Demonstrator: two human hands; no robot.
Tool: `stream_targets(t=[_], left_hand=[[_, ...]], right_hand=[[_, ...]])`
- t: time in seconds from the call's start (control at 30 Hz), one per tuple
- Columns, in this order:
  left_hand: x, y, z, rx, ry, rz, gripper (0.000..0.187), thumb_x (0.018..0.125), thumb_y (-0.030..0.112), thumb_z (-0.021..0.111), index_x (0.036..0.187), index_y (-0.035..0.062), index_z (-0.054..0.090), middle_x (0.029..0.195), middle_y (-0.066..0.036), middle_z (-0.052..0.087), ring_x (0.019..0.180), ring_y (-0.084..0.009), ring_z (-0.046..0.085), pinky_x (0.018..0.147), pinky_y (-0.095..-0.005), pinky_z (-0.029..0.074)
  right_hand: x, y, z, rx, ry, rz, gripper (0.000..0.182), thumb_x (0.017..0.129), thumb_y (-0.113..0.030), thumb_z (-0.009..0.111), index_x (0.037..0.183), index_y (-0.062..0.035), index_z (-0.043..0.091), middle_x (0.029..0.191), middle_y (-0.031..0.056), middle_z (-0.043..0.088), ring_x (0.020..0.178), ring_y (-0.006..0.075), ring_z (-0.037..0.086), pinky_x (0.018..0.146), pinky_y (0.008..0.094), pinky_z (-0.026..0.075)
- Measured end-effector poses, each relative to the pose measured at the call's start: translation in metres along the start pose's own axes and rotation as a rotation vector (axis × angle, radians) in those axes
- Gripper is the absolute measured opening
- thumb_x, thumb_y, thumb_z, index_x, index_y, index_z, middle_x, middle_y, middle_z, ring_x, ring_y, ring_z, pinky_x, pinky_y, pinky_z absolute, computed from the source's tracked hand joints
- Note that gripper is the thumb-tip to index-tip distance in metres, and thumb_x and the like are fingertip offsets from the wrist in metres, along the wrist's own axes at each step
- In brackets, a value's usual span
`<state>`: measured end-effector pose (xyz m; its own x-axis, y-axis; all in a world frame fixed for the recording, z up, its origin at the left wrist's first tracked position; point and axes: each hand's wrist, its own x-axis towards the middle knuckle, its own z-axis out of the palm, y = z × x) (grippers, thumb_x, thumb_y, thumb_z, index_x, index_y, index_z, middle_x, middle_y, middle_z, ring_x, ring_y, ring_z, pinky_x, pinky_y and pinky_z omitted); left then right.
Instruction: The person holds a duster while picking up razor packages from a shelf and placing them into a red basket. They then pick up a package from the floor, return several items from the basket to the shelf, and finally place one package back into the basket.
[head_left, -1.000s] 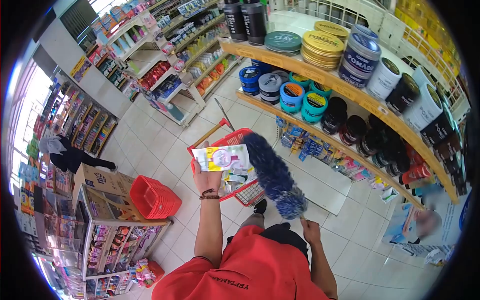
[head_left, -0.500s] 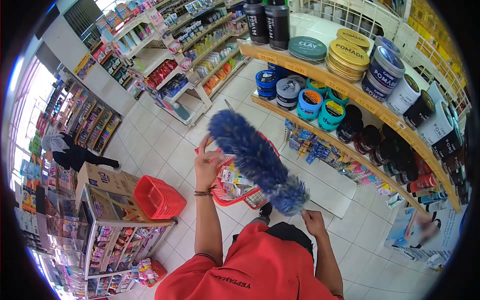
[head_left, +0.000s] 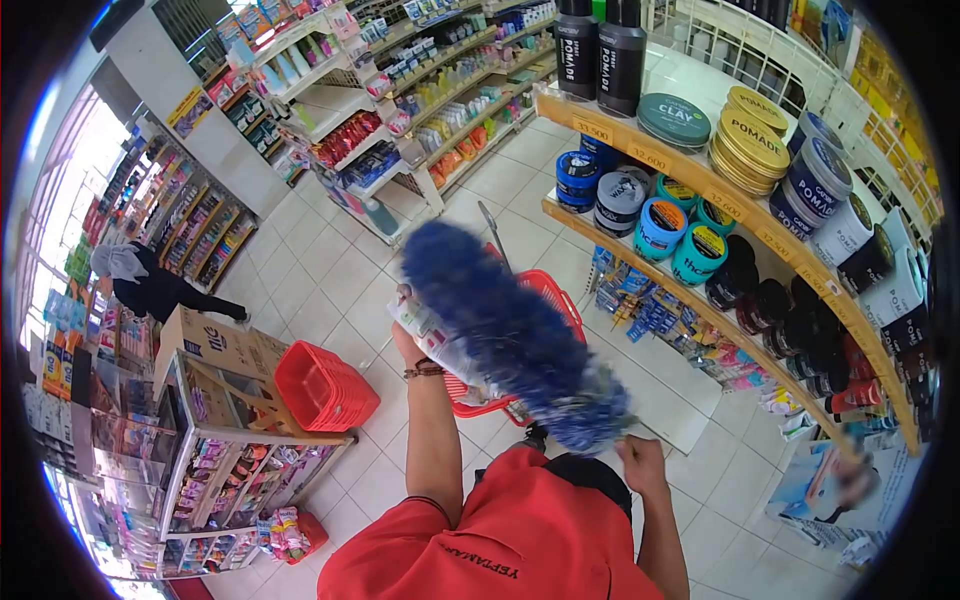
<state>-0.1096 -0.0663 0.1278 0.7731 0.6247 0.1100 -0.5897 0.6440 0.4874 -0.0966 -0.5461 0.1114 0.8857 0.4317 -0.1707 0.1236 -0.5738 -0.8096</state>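
A fluffy blue duster (head_left: 500, 335) slants across the middle of the view, its head blurred. Its lower, greyer end meets my right hand (head_left: 642, 464), which is closed round the handle. To the left, my left hand (head_left: 406, 345), with a dark bracelet at the wrist, is closed on a white printed packet (head_left: 424, 328). The duster covers part of this packet and most of the fingers. Behind and below the duster is a red shopping basket (head_left: 555, 295) with its handle raised; the duster hides much of its inside.
Shelves (head_left: 690, 185) at the right hold pomade tins (head_left: 750, 145), jars and black spray bottles (head_left: 621, 60). Stacked red baskets (head_left: 325, 385) stand beside a display counter (head_left: 255, 450) at the left. Farther left, a person (head_left: 150, 280) in dark clothes is by the shelves.
My left hand was empty with fingers spread and now grips a white packet. The duster has swung slightly right and downward at its lower end. The view has shifted left.
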Motion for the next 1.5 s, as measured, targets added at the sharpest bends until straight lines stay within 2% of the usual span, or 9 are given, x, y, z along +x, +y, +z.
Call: stream_targets(t=[0.47, 0.6, 0.7, 0.8, 0.93, 1.07, 1.17, 1.27, 1.5], left_hand=[[0.028, 0.006, 0.015, -0.137, -0.475, 0.202, 0.042, 0.099, 0.043, 0.052, 0.141, 0.0462, 0.052, 0.164, -0.005, 0.031, 0.152, -0.0296, 0.022, 0.108, -0.0812, 0.025], [0.026, -0.011, 0.001, -0.313, -0.096, -0.173, 0.064, 0.097, 0.039, 0.061, 0.153, 0.0163, 0.043, 0.159, -0.019, 0.036, 0.144, -0.0341, 0.038, 0.117, -0.0573, 0.033], [0.028, -0.031, 0.038, 1.068, 0.034, 0.660, 0.046, 0.093, 0.034, 0.063, 0.137, 0.0186, 0.062, 0.159, -0.014, 0.040, 0.148, -0.0358, 0.031, 0.122, -0.0602, 0.022], [0.042, 0.004, 0.003, -0.314, -0.468, 0.154, 0.016, 0.088, 0.032, 0.067, 0.097, 0.0255, 0.078, 0.164, -0.008, 0.033, 0.152, -0.0347, 0.024, 0.117, -0.0754, 0.014], [0.032, 0.004, 0.025, -0.368, -0.172, 0.118, 0.019, 0.084, 0.024, 0.068, 0.065, 0.0269, 0.073, 0.164, -0.004, 0.033, 0.153, -0.0348, 0.021, 0.109, -0.0842, 0.016], [0.035, -0.021, -0.003, 0.100, -0.169, 0.028, 0.061, 0.101, 0.032, 0.056, 0.153, 0.0071, 0.036, 0.159, -0.011, 0.040, 0.144, -0.0300, 0.037, 0.113, -0.0429, 0.038], [0.042, -0.037, -0.016, 1.459, -0.073, 0.343, 0.041, 0.106, 0.031, 0.050, 0.138, 0.0039, 0.051, 0.141, -0.008, 0.056, 0.127, -0.0211, 0.054, 0.106, -0.0417, 0.046], [0.043, -0.026, -0.022, 0.294, 0.087, -0.081, 0.032, 0.105, 0.028, 0.055, 0.126, 0.0043, 0.059, 0.120, -0.007, 0.067, 0.102, -0.0174, 0.066, 0.088, -0.0323, 0.055], [0.002, -0.061, 0.031, 0.368, 0.390, -0.147, 0.048, 0.105, 0.042, 0.053, 0.125, -0.0009, 0.059, 0.109, -0.010, 0.070, 0.089, -0.0186, 0.071, 0.078, -0.0311, 0.059]], right_hand=[[-0.014, 0.013, -0.003, -0.302, 0.039, 0.233, 0.046, 0.092, -0.042, 0.064, 0.071, -0.0015, 0.065, 0.061, 0.0217, 0.058, 0.057, 0.0395, 0.058, 0.057, 0.0461, 0.044], [0.008, -0.036, 0.012, -0.127, -0.032, -0.024, 0.041, 0.089, -0.036, 0.068, 0.068, -0.0009, 0.062, 0.058, 0.0212, 0.052, 0.052, 0.0373, 0.052, 0.054, 0.0442, 0.042], [0.002, -0.021, 0.009, -0.136, -0.104, -0.088, 0.040, 0.088, -0.034, 0.068, 0.067, -0.0009, 0.060, 0.057, 0.0203, 0.050, 0.050, 0.0359, 0.047, 0.052, 0.0435, 0.040], [-0.010, 0.017, -0.015, -0.166, -0.133, -0.022, 0.041, 0.089, -0.034, 0.067, 0.067, 0.0001, 0.059, 0.055, 0.0184, 0.048, 0.049, 0.0330, 0.044, 0.052, 0.0422, 0.037], [-0.016, 0.028, -0.010, -0.157, 0.020, 0.089, 0.041, 0.089, -0.031, 0.066, 0.067, 0.0017, 0.058, 0.054, 0.0161, 0.047, 0.049, 0.0282, 0.043, 0.052, 0.0407, 0.035], [0.005, -0.012, 0.006, -0.035, -0.012, -0.011, 0.039, 0.092, -0.027, 0.065, 0.067, 0.0026, 0.057, 0.054, 0.0165, 0.047, 0.049, 0.0276, 0.043, 0.051, 0.0401, 0.036], [0.009, -0.045, 0.013, -0.078, -0.127, -0.060, 0.040, 0.092, -0.029, 0.066, 0.068, 0.0026, 0.059, 0.054, 0.0186, 0.048, 0.048, 0.0295, 0.044, 0.052, 0.0407, 0.038], [0.010, -0.041, 0.012, -0.088, -0.102, -0.052, 0.044, 0.093, -0.035, 0.065, 0.069, 0.0020, 0.060, 0.055, 0.0203, 0.049, 0.049, 0.0324, 0.044, 0.052, 0.0422, 0.039], [0.013, -0.035, 0.016, -0.298, -0.010, 0.063, 0.046, 0.093, -0.042, 0.064, 0.074, -0.0008, 0.068, 0.062, 0.0231, 0.059, 0.058, 0.0410, 0.060, 0.057, 0.0472, 0.046]])
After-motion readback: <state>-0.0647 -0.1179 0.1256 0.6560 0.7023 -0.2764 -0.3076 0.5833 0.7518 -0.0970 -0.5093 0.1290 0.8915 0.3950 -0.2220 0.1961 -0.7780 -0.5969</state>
